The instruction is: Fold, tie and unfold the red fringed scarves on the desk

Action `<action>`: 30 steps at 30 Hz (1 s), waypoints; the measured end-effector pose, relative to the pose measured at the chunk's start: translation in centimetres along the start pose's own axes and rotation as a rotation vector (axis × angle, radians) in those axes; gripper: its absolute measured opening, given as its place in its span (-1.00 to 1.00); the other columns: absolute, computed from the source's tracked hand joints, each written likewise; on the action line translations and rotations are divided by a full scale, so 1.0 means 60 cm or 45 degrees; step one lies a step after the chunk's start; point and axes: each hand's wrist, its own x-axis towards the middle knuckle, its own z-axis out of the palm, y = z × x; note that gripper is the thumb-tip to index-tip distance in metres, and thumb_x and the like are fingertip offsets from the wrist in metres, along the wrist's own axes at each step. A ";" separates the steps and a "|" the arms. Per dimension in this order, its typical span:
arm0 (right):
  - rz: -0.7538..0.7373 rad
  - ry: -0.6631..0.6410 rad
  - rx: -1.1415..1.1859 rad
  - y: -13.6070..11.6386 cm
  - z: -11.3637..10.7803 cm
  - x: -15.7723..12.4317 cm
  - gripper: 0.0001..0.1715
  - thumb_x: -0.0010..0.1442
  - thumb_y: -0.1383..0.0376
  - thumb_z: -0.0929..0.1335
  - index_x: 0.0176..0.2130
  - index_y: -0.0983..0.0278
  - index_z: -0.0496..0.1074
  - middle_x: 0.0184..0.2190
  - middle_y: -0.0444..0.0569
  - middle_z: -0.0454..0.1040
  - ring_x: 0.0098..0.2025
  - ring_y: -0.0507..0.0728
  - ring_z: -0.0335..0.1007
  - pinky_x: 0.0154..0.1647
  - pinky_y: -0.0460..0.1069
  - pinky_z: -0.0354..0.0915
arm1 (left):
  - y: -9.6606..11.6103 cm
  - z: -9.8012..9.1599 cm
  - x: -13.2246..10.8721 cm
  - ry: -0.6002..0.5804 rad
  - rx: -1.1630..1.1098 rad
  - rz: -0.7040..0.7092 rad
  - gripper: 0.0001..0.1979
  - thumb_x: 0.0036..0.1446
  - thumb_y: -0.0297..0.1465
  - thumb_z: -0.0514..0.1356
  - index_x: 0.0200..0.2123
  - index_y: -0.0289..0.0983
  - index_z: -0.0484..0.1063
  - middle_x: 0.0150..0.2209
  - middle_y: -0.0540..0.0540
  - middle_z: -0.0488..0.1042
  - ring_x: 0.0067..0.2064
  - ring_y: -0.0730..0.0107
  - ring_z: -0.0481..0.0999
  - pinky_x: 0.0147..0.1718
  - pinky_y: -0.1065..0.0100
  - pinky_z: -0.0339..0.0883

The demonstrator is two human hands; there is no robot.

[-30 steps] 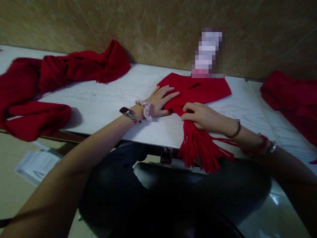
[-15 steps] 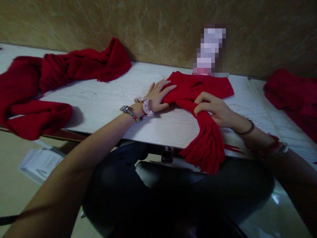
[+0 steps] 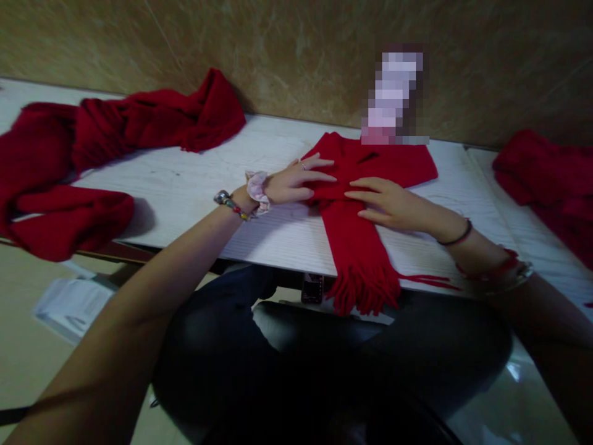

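A red scarf lies folded on the white table, its fringed end hanging over the front edge. My left hand rests on the left part of the fold, fingers stretched out and apart. From the right, my right hand lays its extended fingers on the scarf just below the fold, where the fringed tail starts. Neither hand grips the cloth. A few loose red strands stick out to the right of the fringe.
More red cloth lies bunched at the left, partly over the front edge. Another red heap is at the right. A pixelated upright object stands behind the scarf by the marbled wall. A phone-like dark device shows below the table edge.
My right hand has let go of the scarf's tail and moved slightly up and left, fingers now extended. The tail has spread flatter and shifted left. My left hand has turned flatter.
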 end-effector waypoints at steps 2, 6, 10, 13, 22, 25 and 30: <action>-0.011 -0.095 -0.019 0.014 0.006 -0.003 -0.48 0.24 0.17 0.19 0.14 0.29 0.24 0.17 0.15 0.17 0.18 0.23 0.09 0.16 0.20 0.09 | 0.008 0.006 0.004 -0.025 0.020 -0.045 -0.58 0.16 -0.25 -0.01 0.06 -0.20 0.31 0.20 -0.13 0.13 0.27 0.06 -0.05 0.19 -0.04 -0.21; -0.036 -0.157 -0.004 0.019 0.008 -0.004 -0.46 0.24 0.14 0.18 0.16 0.25 0.21 0.21 0.11 0.12 0.22 0.23 0.03 0.19 0.21 0.05 | 0.023 0.019 0.006 -0.014 0.149 -0.105 -0.59 0.08 -0.29 0.07 0.02 -0.21 0.33 0.17 -0.15 0.18 0.25 -0.01 -0.01 0.14 -0.15 -0.19; 0.054 -0.102 0.016 0.018 0.006 -0.003 -0.40 0.24 0.10 0.17 0.21 0.24 0.12 0.20 0.11 0.14 0.21 0.24 0.06 0.18 0.23 0.08 | 0.039 0.017 0.002 0.071 0.328 0.029 -0.61 -0.03 -0.37 0.12 -0.07 -0.19 0.40 0.05 -0.14 0.31 0.16 0.10 0.17 0.17 -0.08 -0.21; 0.159 -0.066 0.013 0.027 0.008 -0.005 -0.35 0.22 0.09 0.19 0.23 0.26 0.07 0.17 0.11 0.19 0.18 0.25 0.10 0.16 0.23 0.12 | 0.050 0.015 0.000 0.072 0.396 0.198 -0.55 -0.08 -0.43 0.13 -0.04 -0.19 0.39 0.01 -0.15 0.33 0.07 0.19 0.28 0.13 0.05 0.00; 0.159 -0.138 -0.092 0.043 0.018 -0.012 -0.39 0.25 0.17 0.13 0.24 0.31 0.05 0.22 0.09 0.11 0.25 0.20 -0.01 0.22 0.20 0.04 | 0.047 0.017 0.011 0.039 0.519 0.198 -0.69 0.10 -0.46 0.03 -0.12 -0.26 0.46 0.02 -0.16 0.35 0.05 0.23 0.30 0.02 0.17 0.21; 0.174 -0.144 -0.112 0.044 0.020 -0.011 -0.40 0.26 0.17 0.13 0.23 0.34 0.07 0.22 0.09 0.12 0.25 0.19 -0.01 0.23 0.18 0.03 | 0.043 0.015 0.005 0.077 0.448 0.248 -0.72 0.07 -0.47 0.06 -0.18 -0.26 0.49 0.03 -0.12 0.35 0.11 0.24 0.25 0.05 0.18 0.18; 0.183 -0.146 -0.097 0.049 0.022 -0.010 -0.40 0.25 0.17 0.13 0.22 0.35 0.09 0.22 0.10 0.11 0.25 0.20 -0.02 0.23 0.19 0.02 | 0.047 0.011 -0.003 0.039 0.460 0.184 -0.71 0.06 -0.45 0.11 -0.12 -0.23 0.45 0.10 -0.09 0.29 0.16 0.19 0.20 0.09 0.10 0.10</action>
